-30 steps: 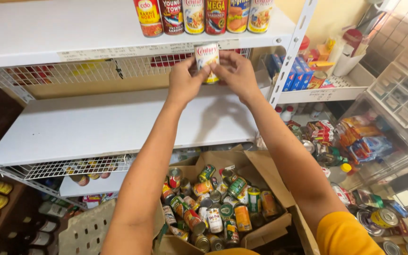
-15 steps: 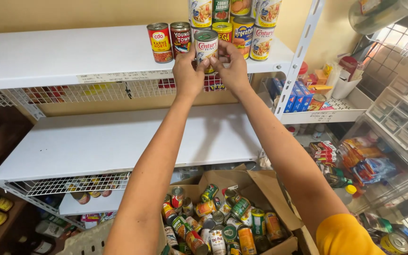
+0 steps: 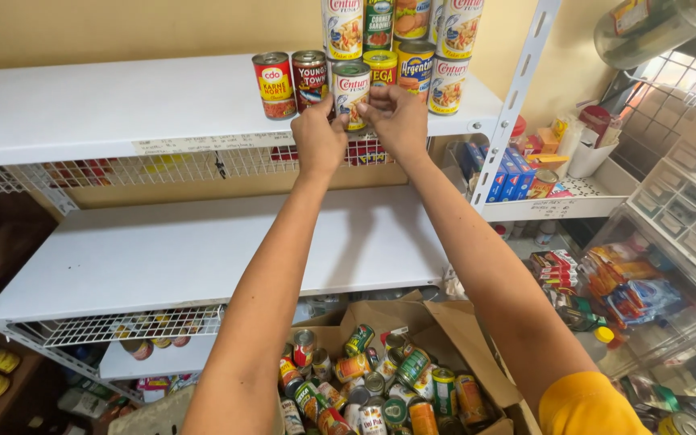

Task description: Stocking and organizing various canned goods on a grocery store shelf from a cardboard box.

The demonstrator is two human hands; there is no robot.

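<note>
Standing on the white metal top shelf [image 3: 122, 105], a cream-labelled tin can [image 3: 350, 93] is gripped by the left hand [image 3: 320, 137] and right hand [image 3: 400, 121], both closed on it.

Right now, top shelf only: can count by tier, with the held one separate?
held can, gripped by left hand and right hand: 1
lower-tier cans standing free on the top shelf: 5
upper-tier cans stacked on them: 4 in view, tops cut off by the frame
Total: 10
</note>
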